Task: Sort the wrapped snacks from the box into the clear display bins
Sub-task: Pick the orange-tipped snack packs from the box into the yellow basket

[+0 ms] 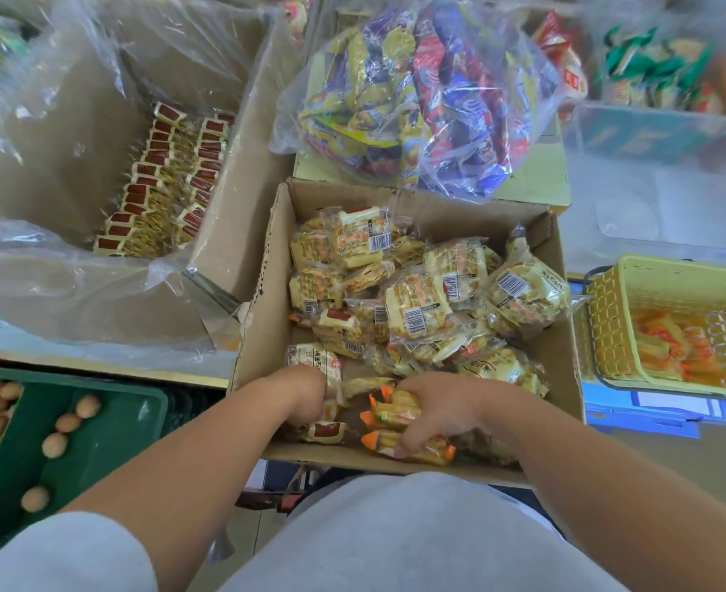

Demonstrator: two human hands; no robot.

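Head view, looking down.

- Cardboard box (267, 318) sits open at centre, directly in front of the person. It is filled with a loose heap of wrapped snacks (416, 301), mostly pale yellow packs with barcodes facing up.
- Right hand (446, 410): inside the box at its near edge, fingers curled around a bundle of orange-tipped packs (395, 414). Several are held together, with one lying under the fingertips.
- Left hand (303, 395): also inside the box, at the near left corner, knuckles up and fingers buried among the packs. Cannot tell whether it holds anything. A red-labelled pack (327, 431) lies just beside it.
- Left of the box: a larger carton (233, 198) lined with clear plastic holds neat rows of red-and-yellow packs (160, 185).
- Behind the box: a clear bag (429, 91) of mixed blue, yellow and red snacks rests on another carton.
- Right of the box: a yellow basket (608, 326) holds orange and yellow packs.
- Far right, top: a clear bin (651, 130) with snacks behind it, blurred.
- Lower left: a green crate (109, 420) with brown eggs (55, 444).
- The person's grey top (395, 531) fills the bottom of the view.
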